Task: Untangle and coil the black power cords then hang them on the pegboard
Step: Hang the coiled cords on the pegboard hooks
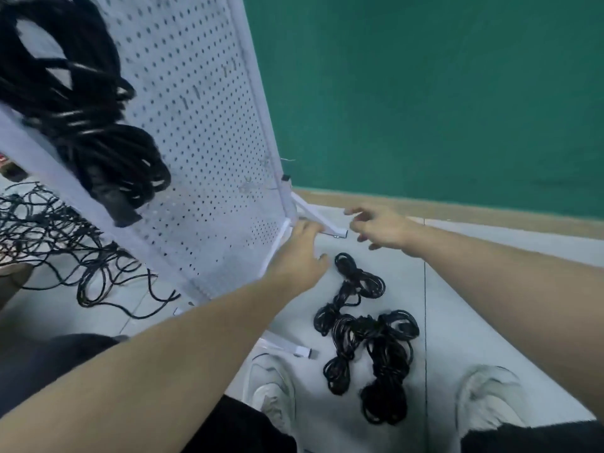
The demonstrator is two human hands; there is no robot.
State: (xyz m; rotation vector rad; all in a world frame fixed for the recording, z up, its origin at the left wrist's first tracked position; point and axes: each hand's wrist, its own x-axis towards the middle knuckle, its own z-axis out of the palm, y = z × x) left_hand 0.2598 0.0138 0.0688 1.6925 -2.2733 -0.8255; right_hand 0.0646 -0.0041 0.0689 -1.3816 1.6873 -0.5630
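The pegboard (202,132) stands tilted just left of both hands, with black coils (98,125) hung on it. It could tip or slide if the hands jolt its foot (318,220), I judge, spilling them. The left hand (299,256) lies against the board's lower corner, fingers straight; the right hand (379,228) hovers spread, holding nothing. Bundled cords (369,338) lie on the floor below both hands, knotted in loops; a loose tangle (58,246) lies far left.

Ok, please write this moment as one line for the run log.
left hand: open, at pegboard foot | right hand: open, empty | coiled cords: on floor | hung cords: on pegboard
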